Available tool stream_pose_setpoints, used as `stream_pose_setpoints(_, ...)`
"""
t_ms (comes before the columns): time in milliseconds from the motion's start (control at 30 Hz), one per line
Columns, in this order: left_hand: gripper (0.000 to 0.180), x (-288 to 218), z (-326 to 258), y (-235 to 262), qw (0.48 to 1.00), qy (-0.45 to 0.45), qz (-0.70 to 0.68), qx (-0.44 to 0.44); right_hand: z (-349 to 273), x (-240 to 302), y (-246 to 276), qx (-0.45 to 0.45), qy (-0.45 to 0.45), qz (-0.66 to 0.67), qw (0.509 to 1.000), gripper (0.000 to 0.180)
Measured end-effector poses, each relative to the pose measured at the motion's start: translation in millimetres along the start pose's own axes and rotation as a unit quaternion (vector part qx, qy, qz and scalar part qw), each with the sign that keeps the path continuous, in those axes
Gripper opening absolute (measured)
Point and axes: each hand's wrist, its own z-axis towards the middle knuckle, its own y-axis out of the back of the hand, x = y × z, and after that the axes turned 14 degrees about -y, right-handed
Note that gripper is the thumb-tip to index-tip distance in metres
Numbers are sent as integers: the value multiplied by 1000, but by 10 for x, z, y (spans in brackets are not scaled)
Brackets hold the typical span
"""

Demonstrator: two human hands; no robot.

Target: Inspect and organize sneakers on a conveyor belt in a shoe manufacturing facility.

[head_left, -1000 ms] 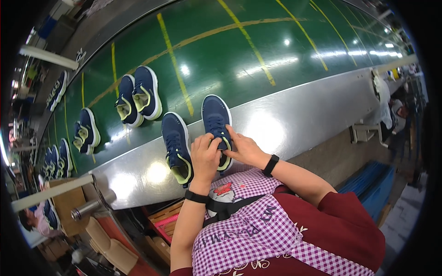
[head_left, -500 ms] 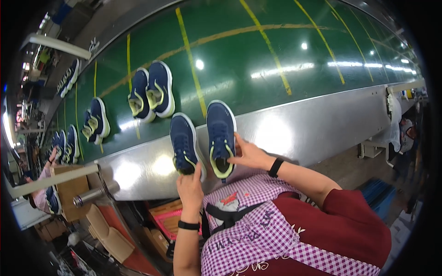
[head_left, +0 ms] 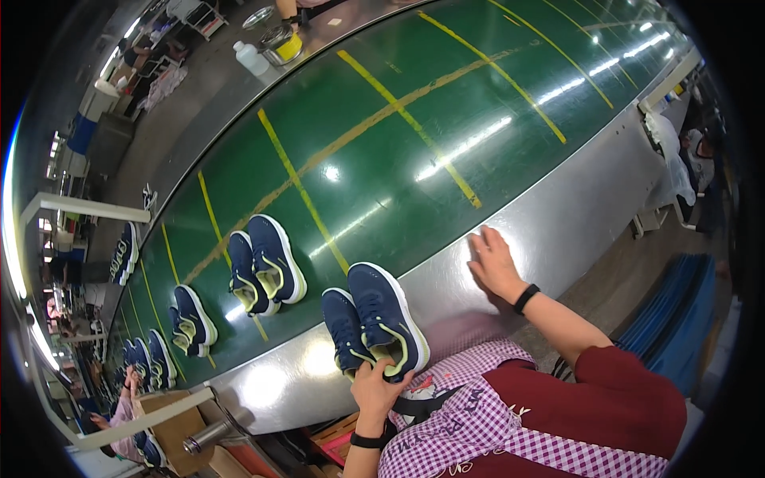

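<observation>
A pair of navy sneakers (head_left: 374,317) with white soles and lime trim lies on the green conveyor belt (head_left: 414,135), partly over its steel edge (head_left: 558,223). My left hand (head_left: 376,385) touches the heels of this pair, fingers curled at the lime heel trim. My right hand (head_left: 492,263) lies flat and open on the steel edge, to the right of the shoes and apart from them. Both wrists wear a black band.
More navy pairs sit further left on the belt: one pair (head_left: 265,264), another pair (head_left: 190,320), and others beyond. A white bottle (head_left: 253,58) and a metal bowl stand on the far side. Another person's hand (head_left: 127,381) works at the lower left. Boxes lie below the belt.
The view has shifted. My right hand has left the right shoe and moved right onto the steel edge. My left hand has come up to the heels of the pair.
</observation>
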Motion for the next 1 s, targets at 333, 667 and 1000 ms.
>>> stream_pose_setpoints(333, 43, 334, 1609, 385, 985, -103, 3, -139, -499, -343, 63, 7, -36, -107, 994, 55)
stream_pose_setpoints(667, 63, 656, 3559, 408, 990, -79, 113, -21, -509, -246, 67, 11, -54, -119, 991, 55)
stream_pose_setpoints(1000, 67, 629, 2359, 76, 973, -159, -82, -144, -520, -205, 32, 5, -52, -108, 993, 54)
